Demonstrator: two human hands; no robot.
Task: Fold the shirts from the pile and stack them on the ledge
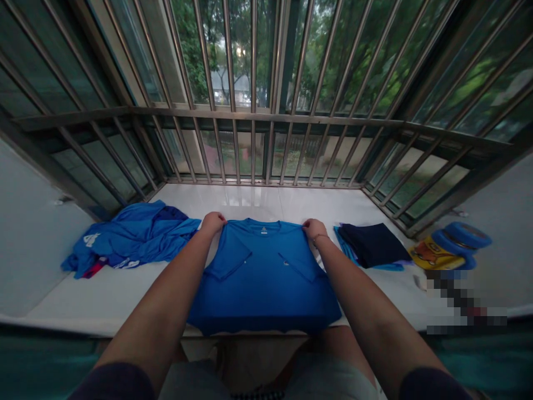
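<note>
A bright blue T-shirt (262, 278) lies flat on the white sill (258, 203), with both sleeves folded in over its front. My left hand (213, 221) is closed on the shirt's left shoulder at the collar end. My right hand (314, 228) is closed on the right shoulder. Both arms reach straight forward along the shirt's sides. The shirt's lower hem hangs just over the sill's near edge.
A loose heap of blue clothes (129, 239) lies to the left. On the right sits a folded stack, dark navy on top (372, 244). Further right are a yellow item (431, 253) and blue round objects (460, 236). Metal window bars (254, 111) close off the far side.
</note>
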